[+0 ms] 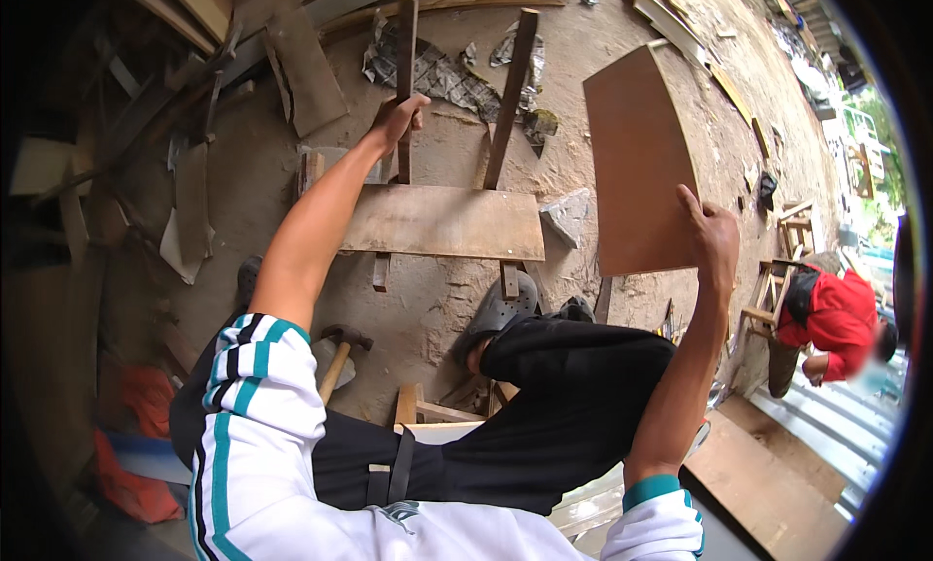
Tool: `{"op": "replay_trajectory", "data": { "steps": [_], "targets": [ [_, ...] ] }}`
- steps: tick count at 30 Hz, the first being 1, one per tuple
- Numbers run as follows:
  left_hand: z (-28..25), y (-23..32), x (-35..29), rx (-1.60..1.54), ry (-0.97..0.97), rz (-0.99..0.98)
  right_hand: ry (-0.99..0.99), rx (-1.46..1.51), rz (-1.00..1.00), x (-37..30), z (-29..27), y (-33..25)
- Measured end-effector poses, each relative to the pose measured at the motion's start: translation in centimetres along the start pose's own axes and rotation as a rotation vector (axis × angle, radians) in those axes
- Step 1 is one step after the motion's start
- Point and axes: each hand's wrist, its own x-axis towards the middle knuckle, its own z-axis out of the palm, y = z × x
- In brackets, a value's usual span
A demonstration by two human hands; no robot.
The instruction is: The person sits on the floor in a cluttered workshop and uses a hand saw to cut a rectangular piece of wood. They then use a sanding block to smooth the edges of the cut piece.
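Note:
A small wooden frame stands before me: a light plywood panel point(447, 221) with two dark upright strips rising behind it and short leg ends below its near edge. My left hand point(397, 124) is closed around the left wooden strip point(407, 51), partway up. The right wooden strip point(513, 90) stands untouched. At the right, my right hand point(715, 236) grips a reddish-brown plywood board point(637, 163) by its lower right edge, thumb on the face. This board is held up, tilted, apart from the frame. The fingers behind it are partly hidden.
A hammer point(340, 352) lies between my legs, close to my grey clog point(496, 304). Crumpled newspaper point(428, 75) lies beyond the frame. Scrap boards point(306, 70) crowd the left. Far right, a person in a red top point(841, 308) bends near wooden stools point(768, 294).

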Motion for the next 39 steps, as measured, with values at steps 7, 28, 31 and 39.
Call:
{"op": "replay_trajectory", "data": {
  "steps": [7,28,31,39],
  "targets": [
    [0.7,-4.4,-6.6,0.981,0.065,-0.416,-0.045,0.02,0.01,-1.0,-2.7,-1.5],
    [7.8,-6.3,-20.0,1.502,0.014,0.117,0.137,0.234,-0.103,-5.7,-7.9,-0.5],
    [8.4,-5.5,-20.1,1.499,-0.116,0.11,0.165,0.232,-0.087,-6.3,-8.8,1.4],
    [9.3,-6.6,-21.7,1.422,-0.128,-0.007,0.242,0.28,-0.073,-9.2,-11.7,1.9]
  ]
}}
